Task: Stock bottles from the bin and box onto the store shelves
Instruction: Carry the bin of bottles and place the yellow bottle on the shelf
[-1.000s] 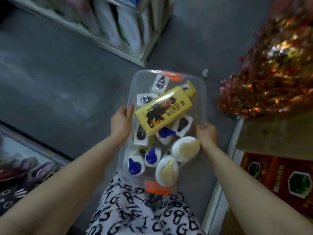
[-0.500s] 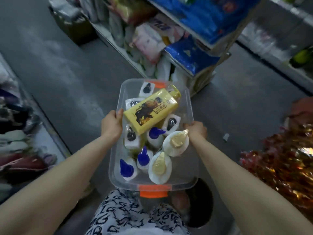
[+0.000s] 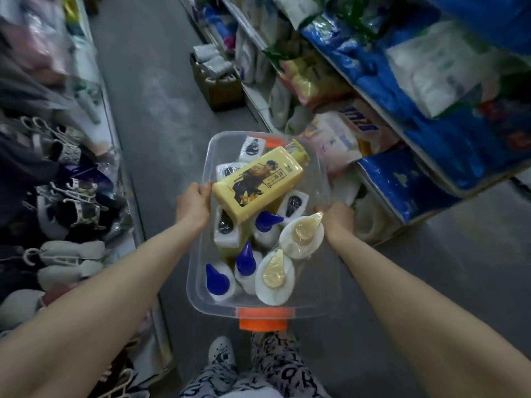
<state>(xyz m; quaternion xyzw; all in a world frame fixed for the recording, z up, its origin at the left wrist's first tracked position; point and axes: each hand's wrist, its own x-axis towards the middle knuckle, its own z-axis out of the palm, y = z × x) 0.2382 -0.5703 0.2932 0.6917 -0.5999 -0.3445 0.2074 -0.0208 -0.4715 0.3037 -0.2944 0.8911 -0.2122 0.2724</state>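
Left hand [image 3: 193,205] grips the left rim of the clear bin [image 3: 193,285], and right hand [image 3: 336,222] grips the right rim, holding it over the aisle floor [image 3: 161,116]. A yellow bottle [image 3: 258,182] lies across white bottles [image 3: 227,239] inside. Its label shows a dark figure, with writing too blurred to read. Shelves [image 3: 431,162] stand to the right.

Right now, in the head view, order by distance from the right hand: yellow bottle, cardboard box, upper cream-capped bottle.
1. Upper cream-capped bottle, beside the right hand.
2. Yellow bottle, lying across the bin.
3. Cardboard box, far down the aisle.
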